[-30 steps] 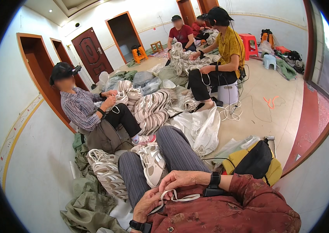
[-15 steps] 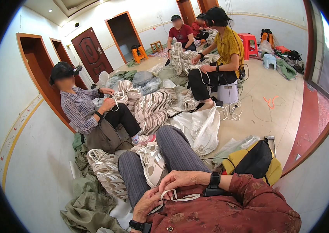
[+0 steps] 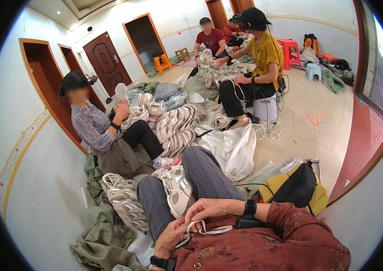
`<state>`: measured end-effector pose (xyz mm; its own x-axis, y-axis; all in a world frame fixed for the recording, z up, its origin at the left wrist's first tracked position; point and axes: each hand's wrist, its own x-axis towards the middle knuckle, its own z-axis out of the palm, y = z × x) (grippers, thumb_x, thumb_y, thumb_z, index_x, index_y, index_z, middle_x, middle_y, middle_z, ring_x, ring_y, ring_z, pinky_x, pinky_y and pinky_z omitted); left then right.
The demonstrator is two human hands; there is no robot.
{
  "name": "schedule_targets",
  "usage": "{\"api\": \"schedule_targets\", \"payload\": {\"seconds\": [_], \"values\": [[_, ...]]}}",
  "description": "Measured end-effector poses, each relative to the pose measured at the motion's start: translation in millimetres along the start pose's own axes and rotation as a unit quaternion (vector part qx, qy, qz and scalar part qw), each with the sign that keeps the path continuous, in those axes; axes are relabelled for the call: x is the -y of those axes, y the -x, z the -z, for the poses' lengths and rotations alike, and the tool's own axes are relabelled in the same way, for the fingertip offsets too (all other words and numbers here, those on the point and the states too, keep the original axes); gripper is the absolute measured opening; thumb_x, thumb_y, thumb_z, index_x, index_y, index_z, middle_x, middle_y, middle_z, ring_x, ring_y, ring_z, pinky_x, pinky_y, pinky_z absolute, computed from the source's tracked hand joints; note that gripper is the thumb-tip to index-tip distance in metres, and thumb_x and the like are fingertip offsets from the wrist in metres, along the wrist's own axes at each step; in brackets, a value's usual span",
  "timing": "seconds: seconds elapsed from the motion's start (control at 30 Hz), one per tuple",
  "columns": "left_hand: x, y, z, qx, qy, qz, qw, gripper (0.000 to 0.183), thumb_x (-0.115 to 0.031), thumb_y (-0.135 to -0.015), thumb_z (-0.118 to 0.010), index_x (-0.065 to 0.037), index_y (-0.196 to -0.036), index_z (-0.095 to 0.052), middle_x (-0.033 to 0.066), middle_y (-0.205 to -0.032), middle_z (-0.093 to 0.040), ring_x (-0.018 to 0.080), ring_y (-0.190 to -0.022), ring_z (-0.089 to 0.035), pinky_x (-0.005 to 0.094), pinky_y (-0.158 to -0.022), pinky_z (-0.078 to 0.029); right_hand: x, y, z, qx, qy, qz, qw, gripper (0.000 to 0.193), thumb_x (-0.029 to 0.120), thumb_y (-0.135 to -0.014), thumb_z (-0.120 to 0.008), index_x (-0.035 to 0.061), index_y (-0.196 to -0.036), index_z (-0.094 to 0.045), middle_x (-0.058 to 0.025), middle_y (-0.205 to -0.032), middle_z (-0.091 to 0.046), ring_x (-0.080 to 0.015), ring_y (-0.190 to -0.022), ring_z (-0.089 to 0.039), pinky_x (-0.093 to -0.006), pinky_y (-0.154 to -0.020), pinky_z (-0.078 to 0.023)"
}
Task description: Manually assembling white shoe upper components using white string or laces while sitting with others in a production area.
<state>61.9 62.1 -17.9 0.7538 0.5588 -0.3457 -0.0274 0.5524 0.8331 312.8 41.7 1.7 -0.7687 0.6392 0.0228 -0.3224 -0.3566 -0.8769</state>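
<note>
Close together over my lap, both hands pinch a white shoelace [image 3: 218, 231]. My left hand [image 3: 170, 235] has its fingers closed around one part of the lace. My right hand [image 3: 210, 209] meets it from the right, fingertips pressed together on the lace. The lace loops below my fingers and one length trails right across my dark red top. Between my knees rests a beige and white sneaker [image 3: 177, 189], apart from both hands. Left of my leg leans a stack of similar sneakers [image 3: 126, 201]. My fingers partly hide where the lace is gripped.
Ahead lies a big pile of sneakers [image 3: 180, 124], with a white plastic sack [image 3: 234, 153] beside it. A person in a striped shirt [image 3: 93, 126] sits at left, one in yellow [image 3: 266, 56] ahead. A yellow cushion [image 3: 320, 198] lies at right, green cloth [image 3: 103, 239] at left.
My hands and the lace look unmoved. The person in stripes has raised both hands, pulling a lace upward. The person in yellow has shifted an arm over the shoes.
</note>
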Motion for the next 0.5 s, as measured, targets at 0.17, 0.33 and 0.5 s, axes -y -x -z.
{"api": "schedule_targets", "payload": {"seconds": [0.17, 0.33, 0.5], "values": [[-2.8, 0.2, -5.2, 0.0, 0.0, -0.001, 1.0, 0.048, -0.017, -0.1, -0.064, 0.004, -0.139, -0.049, 0.0093, -0.115, -0.067, 0.0123, -0.098, -0.068, 0.022, -0.082, -0.057, -5.5, -2.7, 5.1, 0.004, 0.001, 0.006, 1.0, 0.018, 0.009, -0.098, -0.062, -0.0032, -0.111, -0.067, -0.0072, -0.093, -0.07, -0.0122, -0.084, -0.066, -0.0254, -0.076, -0.054], [-1.7, -0.7, -2.9, -0.006, -0.005, 0.004, 1.0, 0.047, -0.018, -0.1, -0.064, 0.004, -0.139, -0.05, 0.0086, -0.115, -0.067, 0.0116, -0.097, -0.068, 0.0216, -0.081, -0.056, -5.5, -3.0, 5.2, 0.004, 0.001, 0.004, 1.0, 0.018, 0.008, -0.098, -0.062, -0.0032, -0.11, -0.067, -0.0071, -0.094, -0.07, -0.0123, -0.084, -0.066, -0.0254, -0.077, -0.054], [0.2, -0.3, -1.5, -0.001, -0.005, -0.002, 1.0, 0.047, -0.018, -0.1, -0.064, 0.004, -0.138, -0.051, 0.0076, -0.115, -0.067, 0.0105, -0.094, -0.067, 0.0207, -0.079, -0.056, -3.6, -1.2, 2.3, 0.0, -0.013, 0.003, 1.0, 0.017, 0.008, -0.097, -0.062, -0.0028, -0.11, -0.067, -0.0065, -0.093, -0.069, -0.012, -0.085, -0.066, -0.0251, -0.078, -0.054]]}}
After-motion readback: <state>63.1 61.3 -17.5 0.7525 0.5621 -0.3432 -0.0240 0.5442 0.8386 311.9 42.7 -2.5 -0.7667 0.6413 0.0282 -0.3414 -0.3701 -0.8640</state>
